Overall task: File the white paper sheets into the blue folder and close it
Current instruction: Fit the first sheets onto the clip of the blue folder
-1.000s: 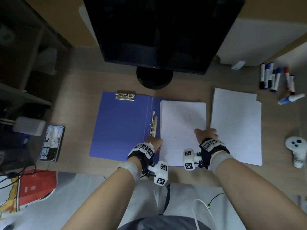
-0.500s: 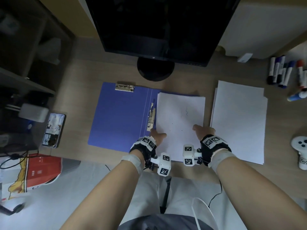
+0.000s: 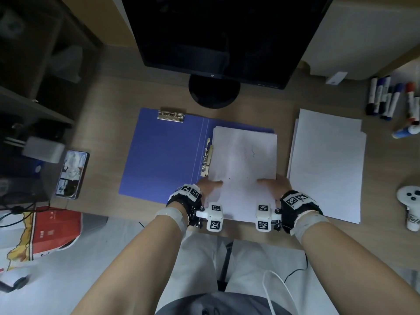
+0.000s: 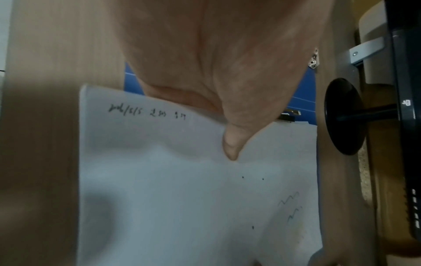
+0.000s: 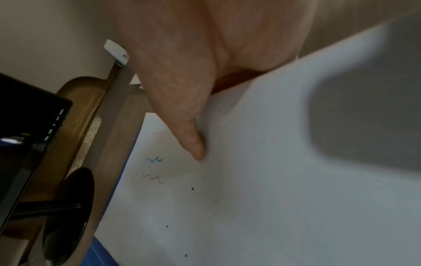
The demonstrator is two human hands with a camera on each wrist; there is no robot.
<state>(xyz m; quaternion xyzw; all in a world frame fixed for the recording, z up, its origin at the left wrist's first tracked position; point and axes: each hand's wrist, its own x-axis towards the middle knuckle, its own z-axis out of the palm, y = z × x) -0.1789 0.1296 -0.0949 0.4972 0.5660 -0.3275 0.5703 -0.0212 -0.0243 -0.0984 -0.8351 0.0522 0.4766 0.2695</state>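
Note:
The blue folder lies open on the desk, a metal clip at its far edge and a metal fastener along its spine. A white sheet with small pen marks covers the folder's right half and overhangs its near edge. My left hand pinches the sheet's near left part, thumb on top. My right hand pinches the near right part, thumb on top. The fingers under the paper are hidden. A stack of white sheets lies to the right of the folder.
A monitor stand sits just behind the folder. Several markers lie at the far right and a white controller at the right edge. A phone lies to the left of the folder, with dark shelves beyond it.
Both hands keep their hold on the sheet's near edge. The sheet has slid slightly towards me over the folder's right half, and the head view has tilted.

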